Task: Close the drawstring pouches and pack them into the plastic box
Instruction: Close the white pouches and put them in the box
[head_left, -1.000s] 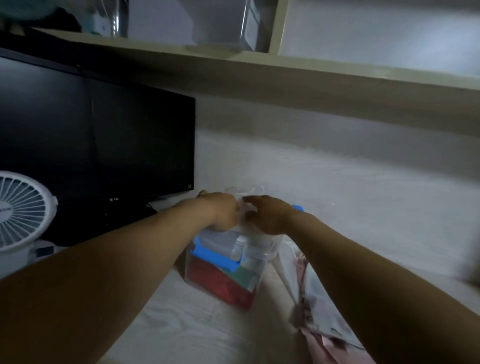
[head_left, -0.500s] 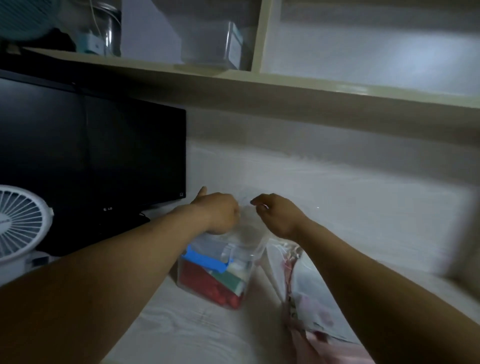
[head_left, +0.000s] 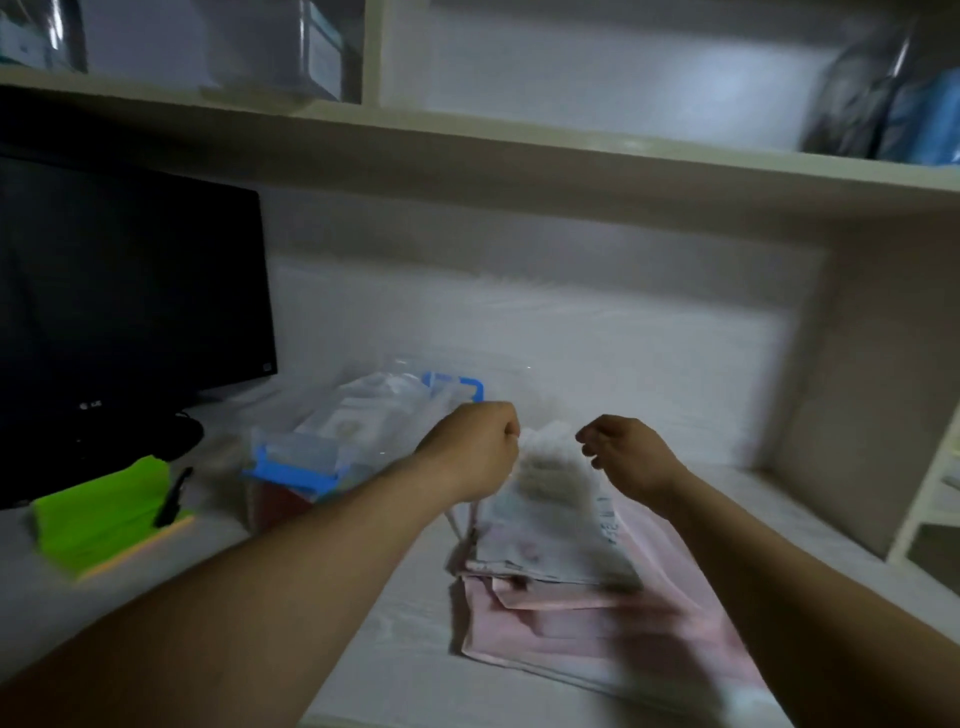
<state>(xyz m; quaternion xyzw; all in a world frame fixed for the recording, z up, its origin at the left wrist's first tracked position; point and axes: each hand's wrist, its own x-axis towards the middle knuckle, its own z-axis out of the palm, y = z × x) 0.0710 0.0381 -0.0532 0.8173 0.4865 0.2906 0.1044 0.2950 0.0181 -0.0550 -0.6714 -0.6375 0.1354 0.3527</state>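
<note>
Both forearms reach out over the white table (head_left: 405, 639), toward its middle. The left hand (head_left: 472, 452) is balled into a fist and the right hand (head_left: 626, 457) has its fingers curled inward with the thumb close to them. They hang a little apart at the same height. Between them rises the gathered top of a pale, whitish fabric drawstring pouch (head_left: 550, 499), blurred by motion. No cord can be made out, so I cannot tell whether either hand pinches a string or grips nothing.

The pouch's lower part lies on a stack of flat pink fabric pouches (head_left: 582, 623), which rests on the table near its front edge, under the right forearm.

Just left of the left hand stands the clear plastic box with blue latches (head_left: 332, 441). Something red shows through its lower front wall. It is too blurred to tell how the lid sits.

Behind the box, along the table's left side, is a black flat monitor (head_left: 130, 291). In front of it lies a bright green block with an orange base (head_left: 98, 514), with a small black object (head_left: 174, 496) against its right side. A cream shelf board (head_left: 519, 150) runs across above.
</note>
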